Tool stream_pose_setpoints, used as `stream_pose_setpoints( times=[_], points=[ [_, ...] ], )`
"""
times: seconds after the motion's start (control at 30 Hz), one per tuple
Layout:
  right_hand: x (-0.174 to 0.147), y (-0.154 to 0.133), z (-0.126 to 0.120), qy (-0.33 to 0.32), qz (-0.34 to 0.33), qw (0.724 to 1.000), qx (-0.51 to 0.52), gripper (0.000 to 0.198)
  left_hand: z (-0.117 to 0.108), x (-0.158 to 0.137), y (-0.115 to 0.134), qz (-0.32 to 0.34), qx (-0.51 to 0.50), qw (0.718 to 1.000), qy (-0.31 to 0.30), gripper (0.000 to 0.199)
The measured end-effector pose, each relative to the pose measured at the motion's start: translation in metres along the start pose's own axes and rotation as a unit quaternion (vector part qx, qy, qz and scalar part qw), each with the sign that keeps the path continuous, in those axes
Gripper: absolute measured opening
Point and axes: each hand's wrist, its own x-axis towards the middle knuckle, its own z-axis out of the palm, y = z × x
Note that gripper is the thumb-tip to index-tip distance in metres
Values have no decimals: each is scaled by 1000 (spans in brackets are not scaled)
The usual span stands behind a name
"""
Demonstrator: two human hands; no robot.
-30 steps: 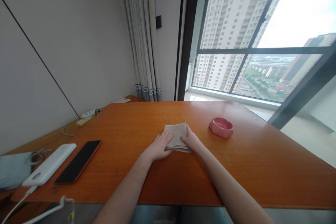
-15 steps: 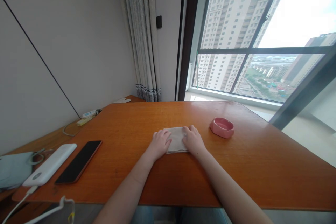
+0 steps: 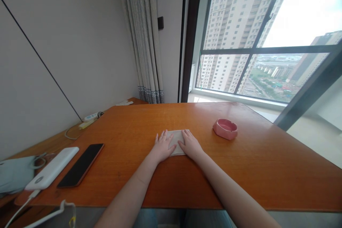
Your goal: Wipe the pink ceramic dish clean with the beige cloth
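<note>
Near edge of table (image 3: pixel 253 174), left side: power bank (image 3: pixel 53 168), cable (image 3: pixel 20 209) plugged in, phone (image 3: pixel 81 165) just beside it. Left hand (image 3: pixel 161 146) palm down, fingers extended and apart, over left edge of cloth (image 3: pixel 176 138). Right hand (image 3: pixel 191 145) likewise unclenched, over right edge. Cloth lies flat on table, partly covered by both hands. Ashtray (image 3: pixel 225 129) stands to the right, clear of the hands. Window (image 3: pixel 252 50) beyond.
</note>
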Motion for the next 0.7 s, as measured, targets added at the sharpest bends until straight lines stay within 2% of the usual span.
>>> stream_pose_setpoints(
  times=[0.1,0.27,0.53,0.7],
  points=[
    [7,13,-12,57,48,997,14,52,-4,-2,3,-11,0,1000,2,68],
    [17,29,-16,41,99,993,47,19,-7,-4,7,-11,2,1000,-10,69],
    [20,26,-8,78,78,992,55,7,-8,-5,6,-16,16,1000,-16,69],
    [19,25,-13,101,72,984,127,14,-8,-6,8,-14,40,999,-24,68]
  ],
)
